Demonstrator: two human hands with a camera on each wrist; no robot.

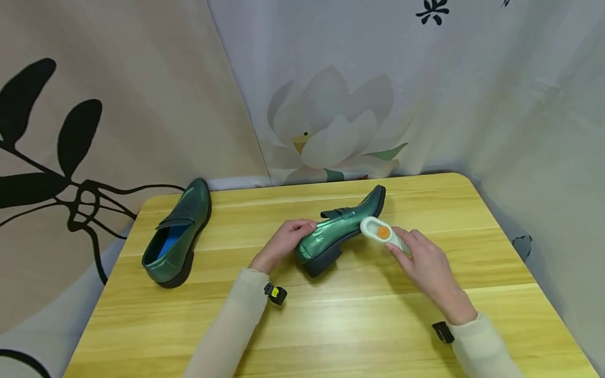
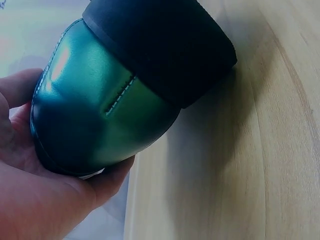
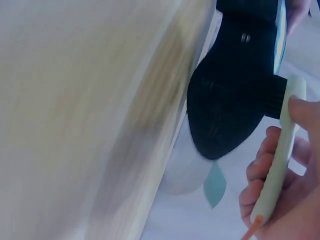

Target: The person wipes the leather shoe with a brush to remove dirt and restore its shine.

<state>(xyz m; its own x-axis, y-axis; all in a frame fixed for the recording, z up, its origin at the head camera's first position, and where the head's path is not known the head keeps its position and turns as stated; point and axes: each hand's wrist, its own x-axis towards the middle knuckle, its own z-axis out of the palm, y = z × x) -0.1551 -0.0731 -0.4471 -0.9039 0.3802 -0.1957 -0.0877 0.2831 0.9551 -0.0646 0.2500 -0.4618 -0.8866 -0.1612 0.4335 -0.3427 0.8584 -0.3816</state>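
A shiny green loafer (image 1: 331, 237) with a black sole is tipped on its side above the table, its toe pointing to the far right. My left hand (image 1: 287, 240) grips it by the heel end; in the left wrist view the thumb and fingers wrap the rim of its back (image 2: 95, 100). In my right hand (image 1: 425, 265) is a pale brush (image 1: 377, 231) with an orange spot. Seen from the right wrist, its dark bristles (image 3: 275, 95) meet the edge of the loafer's black sole (image 3: 225, 105).
The other green loafer (image 1: 181, 236), blue inside, stands upright at the left of the wooden table (image 1: 359, 325). Behind the table hangs a pale curtain (image 1: 331, 31) with flower and leaf prints.
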